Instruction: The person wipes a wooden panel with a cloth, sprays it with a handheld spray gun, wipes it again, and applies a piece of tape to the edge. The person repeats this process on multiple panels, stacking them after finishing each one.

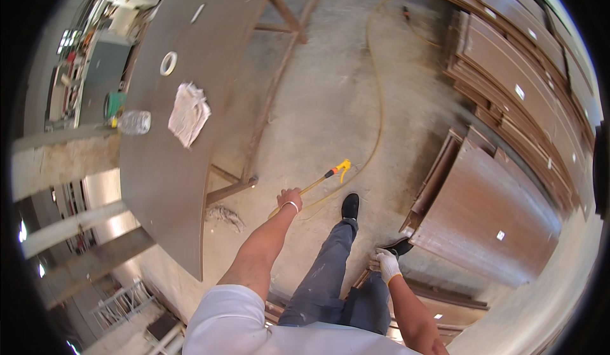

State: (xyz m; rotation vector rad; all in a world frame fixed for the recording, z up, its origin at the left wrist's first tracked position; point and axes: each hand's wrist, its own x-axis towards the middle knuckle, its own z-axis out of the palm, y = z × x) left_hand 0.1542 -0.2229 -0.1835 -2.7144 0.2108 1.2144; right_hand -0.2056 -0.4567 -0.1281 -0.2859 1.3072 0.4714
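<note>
My left hand (289, 199), bare with a white band at the wrist, is closed around a yellowish air hose (312, 185). Past the fist, the hose ends in a yellow air blow gun (344, 166) with a black and orange connector, above the concrete floor. My right hand (386, 265) wears a white knit glove and is held low, by my leg and dark shoe (399, 247). Its fingers are curled in; whatever they may hold is too small to make out. Close by lies the corner of a stack of brown panels (489, 206).
A long brown board (149, 183) rests on wooden trestles (279, 94) at left, with a tape roll (168, 63), a pinkish cloth (189, 115) and a clear plastic bottle (135, 122). More brown panels (515, 69) are piled at right. The hose loops across the floor.
</note>
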